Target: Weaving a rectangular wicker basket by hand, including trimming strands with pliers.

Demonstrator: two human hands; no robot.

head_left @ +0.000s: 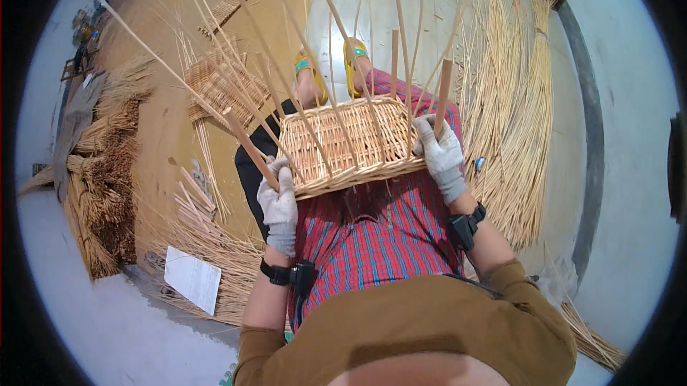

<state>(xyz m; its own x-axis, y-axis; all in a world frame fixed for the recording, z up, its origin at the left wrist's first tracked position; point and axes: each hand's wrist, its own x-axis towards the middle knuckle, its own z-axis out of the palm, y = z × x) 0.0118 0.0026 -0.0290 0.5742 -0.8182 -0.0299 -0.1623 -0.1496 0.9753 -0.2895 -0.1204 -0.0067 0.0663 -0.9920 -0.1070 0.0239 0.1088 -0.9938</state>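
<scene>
A partly woven wicker basket [343,139] rests tilted over my lap, its base and a low woven edge showing. Long thin willow rods [315,139] rise from its sides and fan out away from me. Thicker wooden posts stand at its corners, among them a left post [247,144] and a right post [444,92]. In a pale work glove, my left hand [278,203] grips the near left corner beside its post. My right hand [440,153], gloved too, closes around the near right corner by the other post. Some fingertips are hidden behind the rim.
Loose willow rods [504,114] lie in a long pile on the right. Tied bundles [100,178] stack at the left. Flat woven panels [223,79] lie ahead on brown board. Short wooden sticks [195,196] and a white sheet [192,278] are at the lower left.
</scene>
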